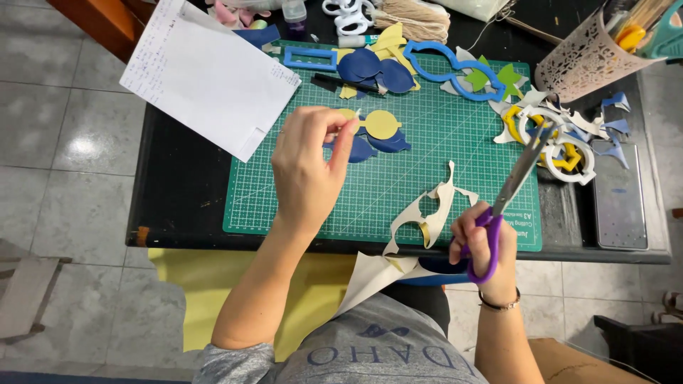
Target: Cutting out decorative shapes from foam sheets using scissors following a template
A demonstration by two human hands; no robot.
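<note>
At the left a white sheet of paper (210, 75) lies half over the black surface (181, 185), beside the green cutting mat (398, 185) where the left hand (307, 167) has its fingers pinched together on a yellow foam cut-out (376, 124) lying over dark blue pieces (370, 146). Further right, the right hand (485, 245) has its fingers closed through the handles of purple-handled scissors (506, 203), blades pointing up over the mat's right edge, with a cream offcut (427, 213) just beside. At the far right a perforated cream holder (587, 60) contains upright tools

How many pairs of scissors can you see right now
2: purple-handled scissors in the right hand, blades over the green cutting mat; white-handled scissors at the table's far edge. The patterned holder may hide more.
</note>
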